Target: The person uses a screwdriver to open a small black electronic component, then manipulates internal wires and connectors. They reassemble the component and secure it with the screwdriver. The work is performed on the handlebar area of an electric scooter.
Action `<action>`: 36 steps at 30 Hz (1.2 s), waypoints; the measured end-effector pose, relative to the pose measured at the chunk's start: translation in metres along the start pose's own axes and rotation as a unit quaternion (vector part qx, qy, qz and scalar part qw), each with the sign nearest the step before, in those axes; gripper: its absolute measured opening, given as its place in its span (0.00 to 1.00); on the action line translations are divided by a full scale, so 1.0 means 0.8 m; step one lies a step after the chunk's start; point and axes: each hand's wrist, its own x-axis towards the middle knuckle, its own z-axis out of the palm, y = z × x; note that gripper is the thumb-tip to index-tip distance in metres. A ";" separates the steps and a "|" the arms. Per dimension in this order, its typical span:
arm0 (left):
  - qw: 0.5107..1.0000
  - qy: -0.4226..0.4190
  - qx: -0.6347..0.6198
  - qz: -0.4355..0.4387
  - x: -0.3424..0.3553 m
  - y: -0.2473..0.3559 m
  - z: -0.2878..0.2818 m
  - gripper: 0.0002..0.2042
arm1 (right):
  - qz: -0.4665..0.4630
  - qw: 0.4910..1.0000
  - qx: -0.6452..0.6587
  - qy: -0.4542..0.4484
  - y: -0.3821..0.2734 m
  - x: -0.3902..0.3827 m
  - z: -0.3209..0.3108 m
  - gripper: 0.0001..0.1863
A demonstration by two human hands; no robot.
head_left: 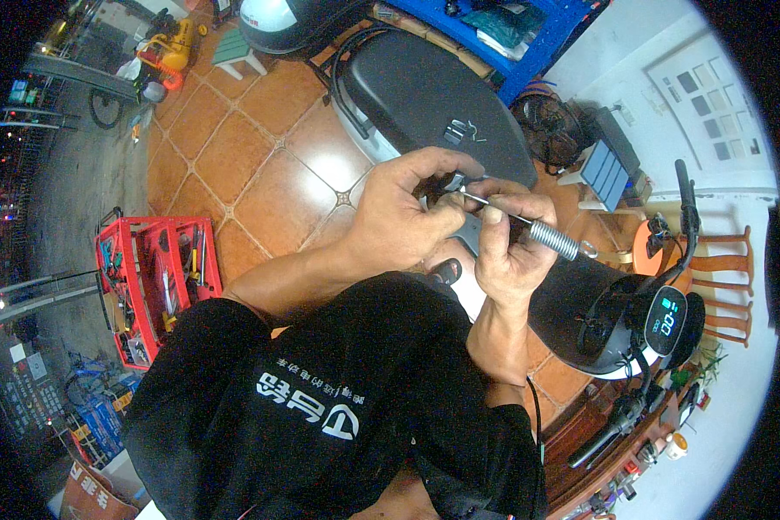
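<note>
A black scooter seat (425,95) carries small metal pieces (465,131) on its upper surface. Around the seat spreads an orange tiled floor (251,165), bearing a green-topped stool (235,52) and red tool rack (159,277) left of the seat, and a blue-topped stool (605,178) to its right.

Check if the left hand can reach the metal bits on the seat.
Probably yes: the metal bits lie uncovered on the seat, just past the left hand, nothing visibly between, though it looks busy at the rod.
</note>
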 end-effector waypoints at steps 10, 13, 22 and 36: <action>1.000 -0.004 0.025 0.004 -0.003 0.001 0.001 0.17 | -0.024 0.999 -0.046 -0.010 -0.004 0.000 0.000 0.04; 0.999 -0.004 0.038 0.013 -0.004 0.001 0.000 0.17 | -0.003 1.000 -0.003 -0.009 -0.005 -0.002 0.001 0.04; 1.000 0.007 0.007 0.024 -0.003 0.000 0.002 0.16 | 0.002 1.000 0.023 0.011 -0.005 -0.006 0.004 0.05; 0.998 -0.005 0.044 0.039 -0.007 0.003 0.000 0.16 | -0.037 0.999 -0.027 0.021 -0.002 -0.006 0.006 0.06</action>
